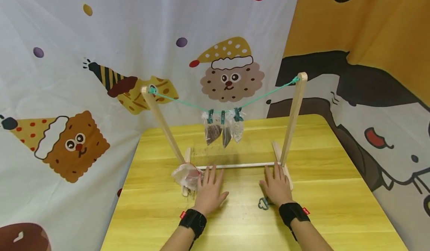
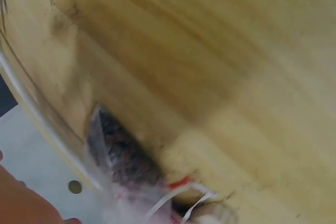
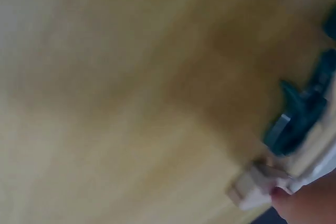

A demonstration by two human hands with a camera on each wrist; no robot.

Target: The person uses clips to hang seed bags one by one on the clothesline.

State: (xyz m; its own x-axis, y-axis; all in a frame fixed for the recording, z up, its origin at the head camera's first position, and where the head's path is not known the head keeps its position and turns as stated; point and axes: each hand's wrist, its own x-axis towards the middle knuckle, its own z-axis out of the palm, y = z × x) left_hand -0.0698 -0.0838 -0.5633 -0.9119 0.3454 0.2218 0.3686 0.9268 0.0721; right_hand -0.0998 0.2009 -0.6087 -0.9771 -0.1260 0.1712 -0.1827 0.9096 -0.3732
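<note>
A clear bag (image 1: 186, 176) of dark bits lies on the yellow table (image 1: 336, 191) against the wooden rack's (image 1: 235, 165) left foot, just beside the left hand (image 1: 209, 191), which rests flat, fingers spread. The right hand (image 1: 277, 187) lies flat too, a teal clip (image 1: 263, 203) by its thumb side. Three small bags (image 1: 223, 131) hang clipped to the green cord (image 1: 188, 103) above

Your right wrist view is smeared with blur: the teal clip (image 3: 302, 111) reads only as a dark shape running off the right edge. In your left wrist view, the plastic bag (image 2: 123, 163) is blurred and cut off at the bottom. From your head camera, the hanging bags' (image 1: 223, 129) contents are too small to tell
</note>
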